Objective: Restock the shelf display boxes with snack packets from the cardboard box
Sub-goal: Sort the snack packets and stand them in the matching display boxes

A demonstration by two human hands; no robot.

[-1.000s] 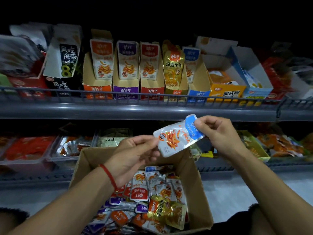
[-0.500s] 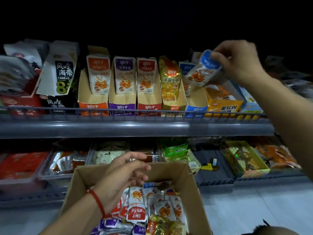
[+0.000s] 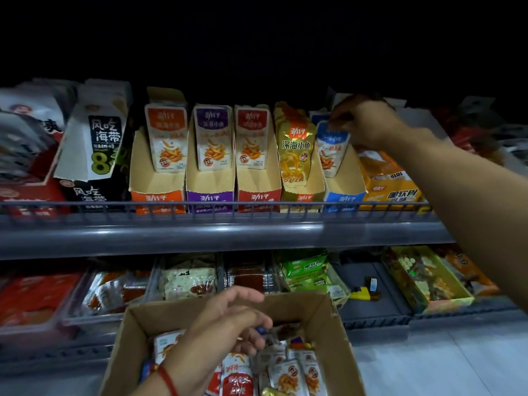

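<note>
My right hand is up at the top shelf, pinching the upper edge of a blue-topped snack packet that stands upright in the blue display box. To its left stand the gold, red, purple and orange display boxes, each with packets upright inside. My left hand reaches down into the open cardboard box, fingers curled over the loose packets; whether it grips one is hidden.
A grey wire rail fronts the top shelf. A black seaweed box stands at the left, a yellow box at the right. The lower shelf holds clear trays and green packets. Pale floor lies at the lower right.
My right hand carried the blue-topped packet up from above the cardboard box and stood it in the blue display box. My left hand dropped into the cardboard box.
</note>
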